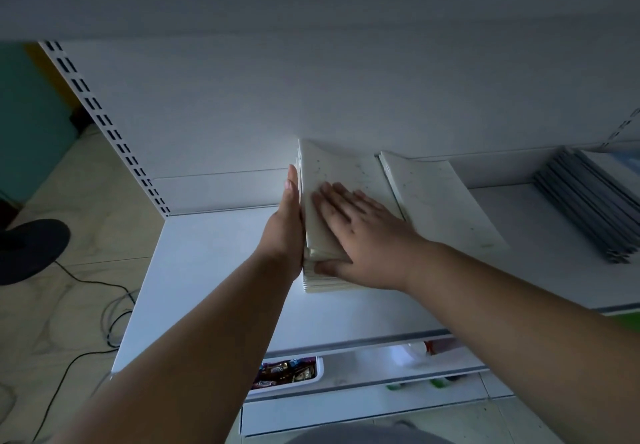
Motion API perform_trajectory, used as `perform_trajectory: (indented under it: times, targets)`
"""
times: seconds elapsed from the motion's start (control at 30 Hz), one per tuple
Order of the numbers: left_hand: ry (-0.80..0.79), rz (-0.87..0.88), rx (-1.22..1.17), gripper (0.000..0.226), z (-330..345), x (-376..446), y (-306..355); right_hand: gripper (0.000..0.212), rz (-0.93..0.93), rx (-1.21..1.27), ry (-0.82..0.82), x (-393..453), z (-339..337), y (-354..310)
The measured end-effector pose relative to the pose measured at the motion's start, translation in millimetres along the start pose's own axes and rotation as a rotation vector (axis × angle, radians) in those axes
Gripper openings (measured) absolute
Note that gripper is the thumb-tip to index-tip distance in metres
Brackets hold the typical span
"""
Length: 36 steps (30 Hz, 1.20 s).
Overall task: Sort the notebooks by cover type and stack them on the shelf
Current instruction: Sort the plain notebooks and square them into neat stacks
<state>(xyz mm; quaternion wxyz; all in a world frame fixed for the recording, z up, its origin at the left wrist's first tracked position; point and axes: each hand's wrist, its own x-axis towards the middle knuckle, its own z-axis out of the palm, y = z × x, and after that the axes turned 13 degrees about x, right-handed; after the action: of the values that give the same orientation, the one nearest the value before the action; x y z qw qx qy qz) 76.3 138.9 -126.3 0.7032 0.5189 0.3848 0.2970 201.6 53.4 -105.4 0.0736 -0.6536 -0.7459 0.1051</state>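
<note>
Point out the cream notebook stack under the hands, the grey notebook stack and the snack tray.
cream notebook stack point(341, 173): head view, top cover.
grey notebook stack point(588, 208): head view, top cover.
snack tray point(320, 372): head view, white rim.

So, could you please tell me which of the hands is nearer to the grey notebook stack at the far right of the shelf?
Right. The right hand lies flat on the white stack, on the side toward the grey notebook stack; the left hand presses that stack's far left edge.
</note>
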Motion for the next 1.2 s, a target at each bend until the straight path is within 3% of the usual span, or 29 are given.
perform_trajectory:
  times: [0.17, 0.33, 0.47, 0.63, 0.77, 0.83, 0.9, 1.03, 1.2]
  targets:
    - [-0.050, 0.001, -0.004, 0.045, 1.1, -7.7, -9.3, 0.124, 0.051, -0.072, 0.142, -0.7, 12.5, -6.0]
    - [-0.062, 0.022, -0.032, 0.054, 3.9, -10.7, -5.5, 0.116, 0.053, -0.026, 0.228, -0.8, 16.0, -5.7]
    - [0.002, 0.038, 0.055, 0.043, 1.6, -20.1, -7.2, 0.112, 0.040, 0.021, 0.204, -5.7, 10.8, -9.4]
    - [0.020, 0.256, 0.421, 0.061, -5.8, -45.5, -15.0, 0.091, 0.004, 0.120, 0.244, -27.9, -6.9, 6.9]
    - [0.001, 0.420, 0.849, 0.092, -19.2, -53.8, -28.5, 0.072, -0.009, 0.155, 0.186, -27.7, -3.2, 18.1]
    - [0.028, 0.484, 0.989, 0.087, -22.6, -50.9, -35.5, 0.068, -0.022, 0.171, 0.192, -23.9, -2.2, 16.4]
    - [0.059, 0.489, 0.962, 0.073, -17.9, -51.7, -36.2, 0.064, -0.035, 0.173, 0.208, -21.6, -2.1, 15.4]
    - [0.129, 0.479, 0.981, 0.067, -15.8, -56.2, -36.6, 0.059, -0.061, 0.164, 0.229, -20.6, -2.2, 13.8]
    - [0.151, 0.519, 1.006, 0.059, -14.4, -61.3, -34.5, 0.073, -0.066, 0.113, 0.061, -21.7, -20.2, 20.4]
